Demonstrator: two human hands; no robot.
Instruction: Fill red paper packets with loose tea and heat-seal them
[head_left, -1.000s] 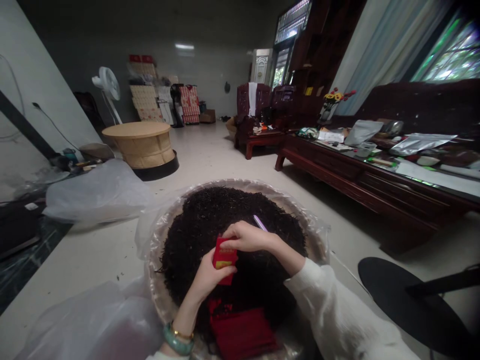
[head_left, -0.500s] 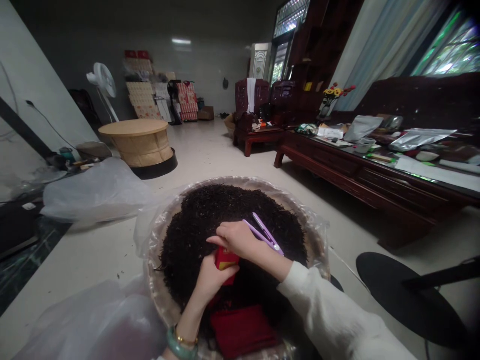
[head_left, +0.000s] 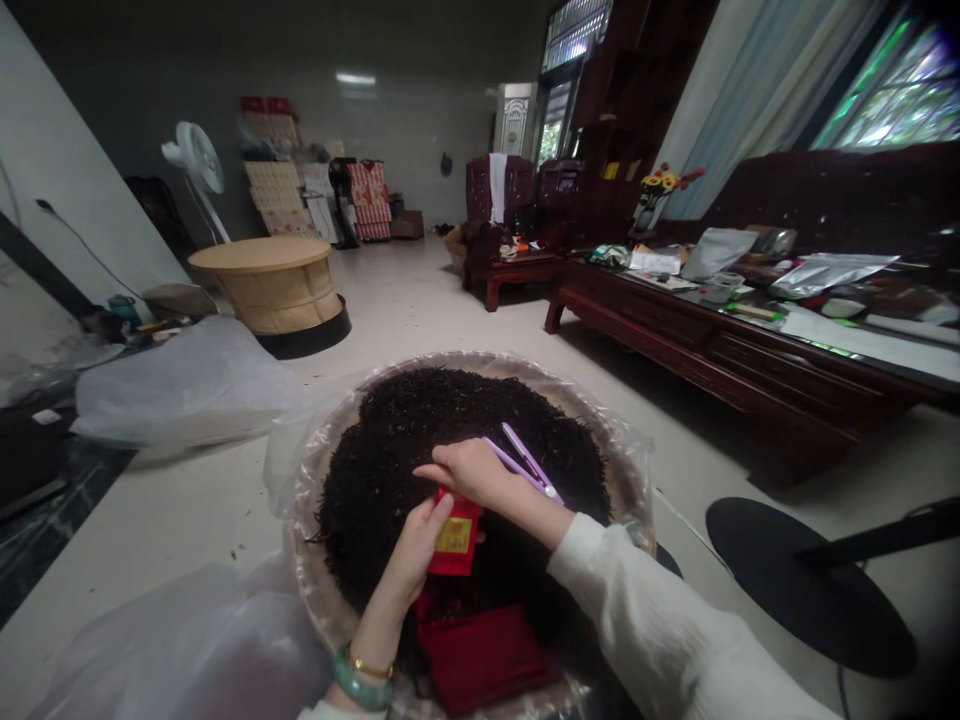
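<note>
Holding red packet (head_left: 456, 535), left hand (head_left: 411, 560), purple tool (head_left: 525, 458) unclear

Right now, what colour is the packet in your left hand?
Red packet, gold label, head view.

Head-worn camera, facing forward and down, close above left hand (head_left: 409, 560) and right hand (head_left: 480, 478)
</note>
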